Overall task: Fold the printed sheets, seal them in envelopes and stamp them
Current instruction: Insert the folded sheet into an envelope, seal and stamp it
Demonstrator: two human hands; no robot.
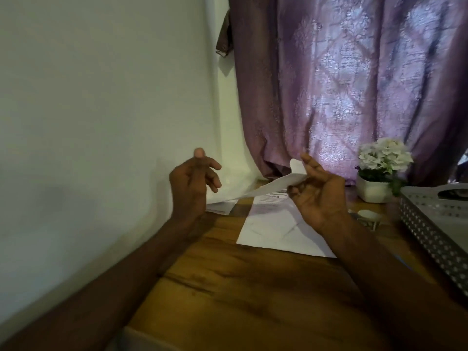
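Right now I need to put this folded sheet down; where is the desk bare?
Bare wood lies along the near part of the desk, between the flat sheet and the front edge. Crowded: the far right, with the flower pot, the grey basket and small items. The right hand holds the folded sheet.

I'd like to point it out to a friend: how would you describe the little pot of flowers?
Find the purple curtain behind the wooden table. At its foot, on the table's far right, stands a white pot of white flowers, just left of the grey perforated tray. It is the only plant there.
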